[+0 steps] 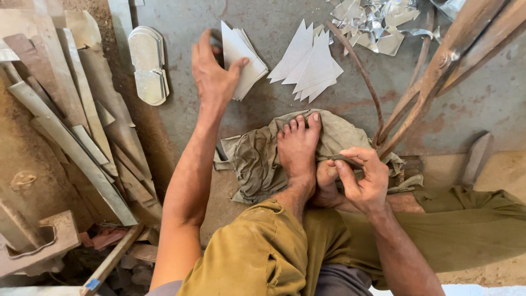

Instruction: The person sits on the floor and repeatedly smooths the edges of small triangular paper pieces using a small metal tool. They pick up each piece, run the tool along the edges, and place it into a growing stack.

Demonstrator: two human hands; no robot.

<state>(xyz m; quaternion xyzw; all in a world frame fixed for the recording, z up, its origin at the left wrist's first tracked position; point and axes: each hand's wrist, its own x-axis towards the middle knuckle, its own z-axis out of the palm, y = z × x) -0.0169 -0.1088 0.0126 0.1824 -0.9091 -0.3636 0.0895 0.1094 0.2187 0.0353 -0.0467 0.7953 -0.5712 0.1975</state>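
two hands (211, 74) (364, 178), sheet stack (241, 55) gripped, perhaps metal

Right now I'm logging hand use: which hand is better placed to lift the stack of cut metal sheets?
The left hand: it already grips the sheet stack. The right hand is occupied, holding the shear handle.

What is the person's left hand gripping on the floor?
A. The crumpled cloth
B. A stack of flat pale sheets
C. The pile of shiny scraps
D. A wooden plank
B: the left hand closes around a stack of pale sheets, thumb on one side, fingers on the other.
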